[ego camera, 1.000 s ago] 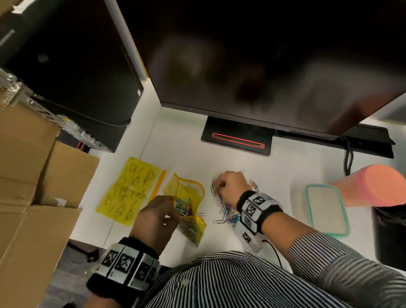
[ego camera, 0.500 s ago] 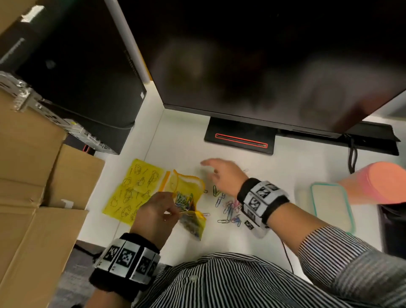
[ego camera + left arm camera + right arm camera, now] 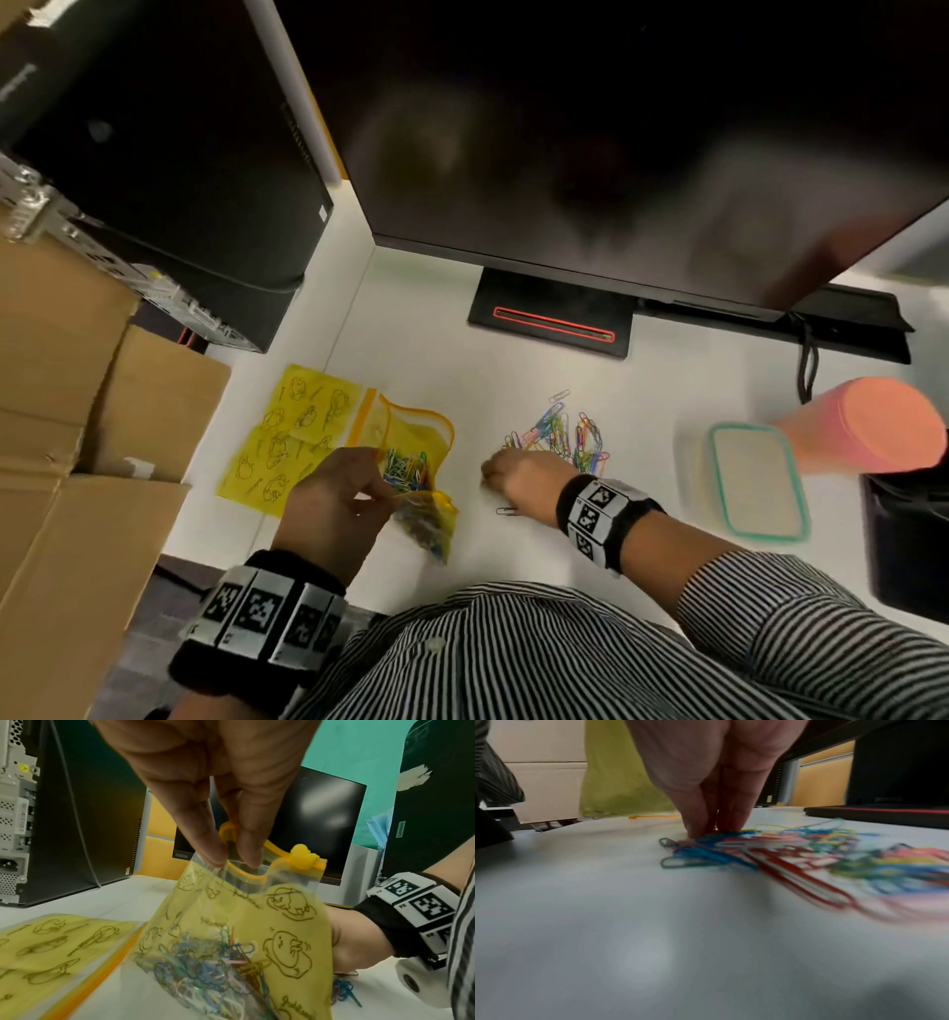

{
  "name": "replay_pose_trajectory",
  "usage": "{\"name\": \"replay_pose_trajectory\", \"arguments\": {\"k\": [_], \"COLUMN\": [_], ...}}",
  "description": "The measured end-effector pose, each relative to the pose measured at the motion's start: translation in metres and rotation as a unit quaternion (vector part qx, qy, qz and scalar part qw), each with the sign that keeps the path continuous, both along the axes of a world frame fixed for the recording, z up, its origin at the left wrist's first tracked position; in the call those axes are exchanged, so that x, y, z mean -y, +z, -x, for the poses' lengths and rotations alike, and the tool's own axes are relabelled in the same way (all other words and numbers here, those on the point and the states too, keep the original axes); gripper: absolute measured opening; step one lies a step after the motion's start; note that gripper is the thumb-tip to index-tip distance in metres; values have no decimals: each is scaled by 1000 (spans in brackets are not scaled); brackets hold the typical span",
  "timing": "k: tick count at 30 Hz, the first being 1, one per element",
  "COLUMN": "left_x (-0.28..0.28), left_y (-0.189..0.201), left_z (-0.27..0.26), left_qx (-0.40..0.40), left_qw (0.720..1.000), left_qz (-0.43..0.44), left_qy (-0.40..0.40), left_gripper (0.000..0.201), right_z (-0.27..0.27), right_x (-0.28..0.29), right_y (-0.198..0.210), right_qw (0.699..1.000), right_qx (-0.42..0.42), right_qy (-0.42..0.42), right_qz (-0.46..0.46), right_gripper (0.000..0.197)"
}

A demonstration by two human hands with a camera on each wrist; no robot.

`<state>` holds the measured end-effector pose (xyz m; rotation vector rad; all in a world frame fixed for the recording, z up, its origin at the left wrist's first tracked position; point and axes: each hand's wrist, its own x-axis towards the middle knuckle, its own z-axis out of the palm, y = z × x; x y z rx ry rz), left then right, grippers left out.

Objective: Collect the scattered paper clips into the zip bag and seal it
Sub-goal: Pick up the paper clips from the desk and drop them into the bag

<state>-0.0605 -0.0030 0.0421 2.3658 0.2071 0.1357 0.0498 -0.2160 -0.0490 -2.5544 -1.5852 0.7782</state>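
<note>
Left hand (image 3: 336, 501) pinches rim of bag (image 3: 418, 465), mouth held open, upright off desk (image 3: 411, 329); many clips already inside. Right hand (image 3: 518, 475) down at near edge of clip pile (image 3: 562, 437), fingertips (image 3: 706, 825) bunched on clips, seemingly pinching some; blur hides firm grip. Stray clip (image 3: 506, 510) by wrist. Mid-collection. Next: lift pinch, carry left over bag mouth, drop. Seal later.

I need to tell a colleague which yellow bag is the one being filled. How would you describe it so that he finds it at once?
Start from the black monitor stand on the white desk and look toward the person. Two yellow bags lie left of the clip pile. The right one, the zip bag, is pinched at its open mouth by the left hand and holds coloured clips, while the flat bag beside it lies untouched.
</note>
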Motion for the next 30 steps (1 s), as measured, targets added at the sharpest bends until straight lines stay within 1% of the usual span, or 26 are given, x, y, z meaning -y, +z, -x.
{"name": "replay_pose_trajectory", "arguments": {"k": [1,3,5,6,7,8,9,10,11,12,15,17,20,23,25,26,28,30], "left_x": [2,6,8,8,9,10,11,13,15,16,21,23,24,25,27,27,29,31], "left_y": [0,0,0,-1,-1,-1,-1,0,1,1,0,-2,-4,-6,-6,-7,-8,-9], "left_z": [-1,-2,-3,-3,-4,-5,-5,-6,-6,-7,-9,-10,-12,-15,-18,-20,-24,-28], "left_qx": [-1,0,2,0,-3,-6,-7,-6,-4,0,-1,-9,-16,-19,-21,-20,-19,-18], "left_qw": [1000,1000,1000,1000,999,999,999,999,999,999,998,998,998,997,997,997,996,996], "left_qz": [3,7,1,-2,-1,1,5,12,21,28,33,29,26,30,34,32,22,19], "left_qy": [-1,-3,-19,-28,-32,-34,-34,-35,-36,-37,-44,-49,-63,-66,-68,-71,-79,-84], "left_gripper": [26,23,23,23,23,23,23,25,30,33,32,26,34,37,35,35,31,29], "right_z": [-1,-4,-9,-13,-18,-21,-24,-26,-26,-25,-23,-22,-23,-24,-25,-26,-28,-31], "right_x": [10,27,40,44,48,50,50,49,46,43,31,23,13,14,20,25,35,43], "right_y": [0,2,7,12,16,22,26,29,30,30,29,32,35,36,39,41,49,61], "right_qw": [1000,998,985,978,977,979,980,982,983,984,985,985,983,976,961,946,899,837], "right_qx": [2,25,57,48,17,-25,-44,-44,-36,-29,-18,2,11,-13,-39,-49,-78,-129], "right_qy": [-15,-45,-101,-140,-175,-193,-191,-174,-157,-150,-156,-150,-162,-213,-274,-317,-414,-493], "right_qz": [-8,-38,-129,-149,-122,-55,17,66,87,90,76,81,81,49,-2,-41,-122,-198], "right_gripper": [28,28,29,37,53,70,81,86,85,79,49,32,27,24,25,26,26,21]}}
